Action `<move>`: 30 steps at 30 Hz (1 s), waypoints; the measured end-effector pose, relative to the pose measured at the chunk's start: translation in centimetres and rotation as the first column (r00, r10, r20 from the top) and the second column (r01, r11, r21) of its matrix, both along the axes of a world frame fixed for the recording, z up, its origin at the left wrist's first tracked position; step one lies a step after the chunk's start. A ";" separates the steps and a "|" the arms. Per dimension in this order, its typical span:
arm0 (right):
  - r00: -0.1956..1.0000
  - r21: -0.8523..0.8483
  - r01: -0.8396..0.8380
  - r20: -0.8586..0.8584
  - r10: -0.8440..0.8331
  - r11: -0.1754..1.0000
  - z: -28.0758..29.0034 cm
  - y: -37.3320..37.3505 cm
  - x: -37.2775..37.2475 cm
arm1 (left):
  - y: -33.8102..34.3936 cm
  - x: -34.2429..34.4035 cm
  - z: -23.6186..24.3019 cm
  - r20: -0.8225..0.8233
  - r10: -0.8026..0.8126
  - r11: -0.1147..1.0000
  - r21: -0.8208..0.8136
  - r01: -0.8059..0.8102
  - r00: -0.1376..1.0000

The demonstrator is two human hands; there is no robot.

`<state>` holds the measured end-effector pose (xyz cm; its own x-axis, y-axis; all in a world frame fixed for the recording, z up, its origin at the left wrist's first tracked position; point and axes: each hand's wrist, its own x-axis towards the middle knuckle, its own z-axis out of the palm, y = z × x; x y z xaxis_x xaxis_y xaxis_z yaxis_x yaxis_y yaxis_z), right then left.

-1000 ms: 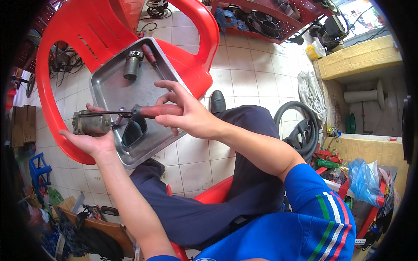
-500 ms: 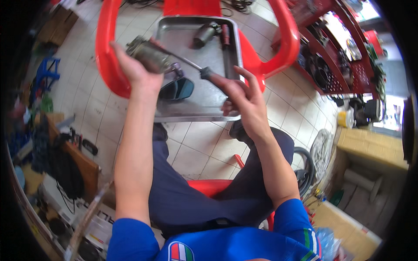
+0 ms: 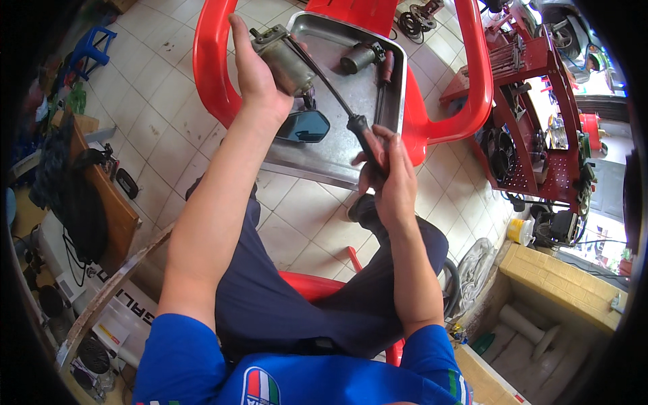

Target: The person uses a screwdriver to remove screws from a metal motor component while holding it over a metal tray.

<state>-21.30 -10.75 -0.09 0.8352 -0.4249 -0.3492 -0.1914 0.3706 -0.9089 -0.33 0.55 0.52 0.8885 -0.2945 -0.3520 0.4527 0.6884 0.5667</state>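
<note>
My left hand (image 3: 260, 84) is closed around a cylindrical metal motor (image 3: 285, 66), its flanged end tilted up and away from me. In my right hand (image 3: 391, 172) is a long screwdriver (image 3: 364, 133) with a black and red handle, fingers around the grip. Its shaft slants up to the motor's flanged end; whether the tip touches is too small to tell. Both hands are over a metal tray (image 3: 331, 174). Inside it lie a mirror (image 3: 305, 126) with bluish glass, a second, darker motor (image 3: 359, 58) and a red-handled screwdriver (image 3: 386, 71).
The tray rests on a red plastic chair (image 3: 472, 101) with raised arms. Right of it stands a red metal tool rack (image 3: 533, 115). A blue stool (image 3: 91, 50) is at far left, above a cluttered wooden board (image 3: 118, 223). At lower right is a yellow-tiled basin (image 3: 560, 277).
The view has turned, so tray and chair appear further right. My right-hand fingers have shifted on the screwdriver's handle, which shows more now. My left hand still holds the motor.
</note>
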 end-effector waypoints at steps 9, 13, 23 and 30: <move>0.999 -0.113 0.009 0.045 -0.003 0.994 1.0 -0.2 -0.5 | 0.0 0.4 -0.4 0.040 0.034 0.998 0.053 -0.036 0.999; 0.995 0.188 -0.086 -0.027 0.093 0.978 1.3 -0.9 -0.6 | 0.0 0.4 -0.5 0.065 0.023 0.998 0.052 -0.026 0.998; 1.000 -0.150 0.028 0.016 -0.026 0.988 1.1 -1.2 -0.6 | -0.1 0.3 -0.2 0.004 0.004 1.000 0.022 -0.004 1.000; 0.999 -0.255 0.042 0.027 -0.037 0.966 0.7 -0.1 -0.4 | 0.0 0.5 0.1 -0.021 -0.013 1.000 0.025 0.013 1.000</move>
